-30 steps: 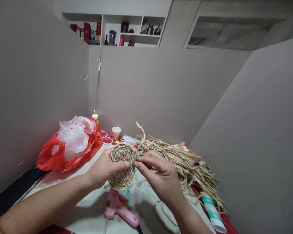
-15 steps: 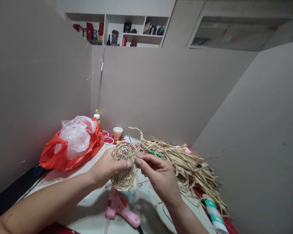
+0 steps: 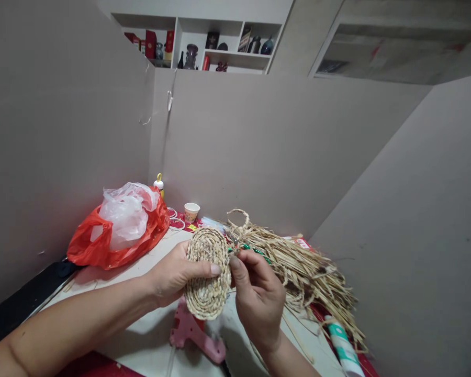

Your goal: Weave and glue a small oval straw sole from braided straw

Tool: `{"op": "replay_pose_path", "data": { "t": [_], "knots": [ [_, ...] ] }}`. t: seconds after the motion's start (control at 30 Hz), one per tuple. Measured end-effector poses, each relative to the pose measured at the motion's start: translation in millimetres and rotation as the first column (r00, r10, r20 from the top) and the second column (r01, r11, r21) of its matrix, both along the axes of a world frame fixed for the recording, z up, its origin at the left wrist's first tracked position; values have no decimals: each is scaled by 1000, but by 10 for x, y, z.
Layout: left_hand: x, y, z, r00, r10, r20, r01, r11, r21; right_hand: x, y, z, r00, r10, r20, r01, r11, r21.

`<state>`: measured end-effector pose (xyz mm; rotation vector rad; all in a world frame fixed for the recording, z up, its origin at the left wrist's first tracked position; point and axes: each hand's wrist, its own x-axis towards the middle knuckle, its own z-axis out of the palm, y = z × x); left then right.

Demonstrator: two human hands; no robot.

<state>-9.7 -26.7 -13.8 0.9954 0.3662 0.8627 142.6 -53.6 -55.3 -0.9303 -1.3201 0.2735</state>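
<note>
An oval coiled straw mat (image 3: 206, 251) is held up in front of me, its braided rows facing the camera. My left hand (image 3: 192, 272) grips it from the left, thumb flat across the face and fingers behind. At the mat's right edge my right hand (image 3: 255, 293) is closed in a pinch on a straw cord, though the fingertips largely cover it. A loop of braided straw cord (image 3: 239, 212) rises above that hand. Below the mat a pink glue gun (image 3: 196, 335) lies on the white tabletop, partly hidden by the mat. Green-handled scissors (image 3: 261, 254) show behind my right fingers.
A bundle of dry straw (image 3: 306, 267) covers the table's right side, with a green-and-white roll (image 3: 343, 345) in front. Back left are a red plastic bag (image 3: 90, 243) holding clear plastic, a paper cup (image 3: 192, 211) and a yellow-topped bottle (image 3: 159, 184). Grey partitions (image 3: 259, 141) enclose the table.
The mat has turned to face the camera more fully. My right hand has moved slightly right and down from its edge, and the cord loop has shifted right. The view has shifted slightly.
</note>
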Motion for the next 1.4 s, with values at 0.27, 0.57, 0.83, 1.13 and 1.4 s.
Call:
{"op": "replay_pose_path", "data": {
  "t": [0.27, 0.57, 0.83, 1.13, 1.4],
  "knots": [
    [52, -40, -9, 1000, 9, 23, -8, 998, -55, -117, 5, -29, 996, -69, -61, 72, 996, 59],
    [78, -60, -42, 991, 109, 80, -101, 989, -106, -56, 25, -64, 998, -66, -5, 66, 995, 78],
    [44, -33, -16, 950, 281, 135, -278, 960, -38, -128, -31, 4, 981, 96, -167, -110, 991, -77],
    [72, -83, -44, 936, 307, 171, -301, 952, -64, -173, 16, -132, 946, 74, -316, -103, 992, -75],
    [82, -49, -68, 930, 320, 179, -313, 947, -67, -190, 29, -153, 928, 143, -345, -193, 974, -115]
  ]
}}
